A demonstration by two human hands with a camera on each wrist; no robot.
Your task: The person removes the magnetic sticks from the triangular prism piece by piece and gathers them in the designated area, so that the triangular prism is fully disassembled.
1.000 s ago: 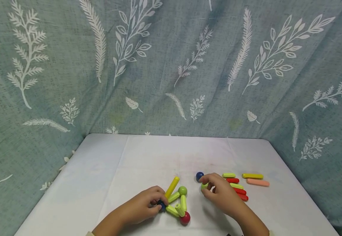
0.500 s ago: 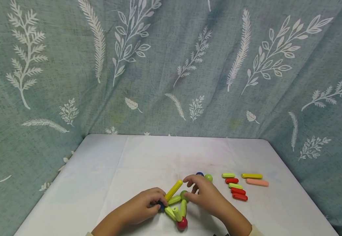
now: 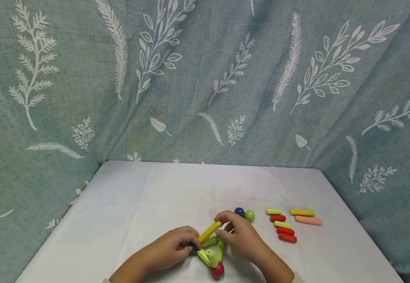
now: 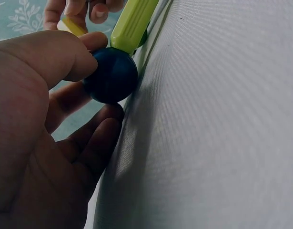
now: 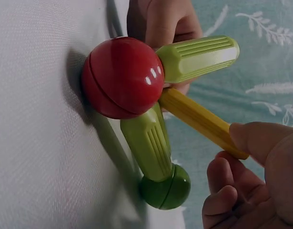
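- Patterned curtain [image 3: 197, 78] hangs behind the white desk [image 3: 176, 192].
- Left hand [image 3: 176, 247]: grip pinches the blue ball [image 4: 110, 75]; a slack grip could let the ball turn.
- Yellow rod [image 3: 210, 232]: slants between both hands, lower end hidden; sideways force could work it loose.
- Upright green rod [image 3: 212, 258]: tilted on the red ball [image 3: 217, 270]; a knock could dislodge it.
- Right hand [image 3: 241, 234]: grip pinches the yellow rod's upper end; slipping fingertips could cause misalignment.
- Loose green ball [image 3: 249, 215]: near the right hand; contact could roll it away.
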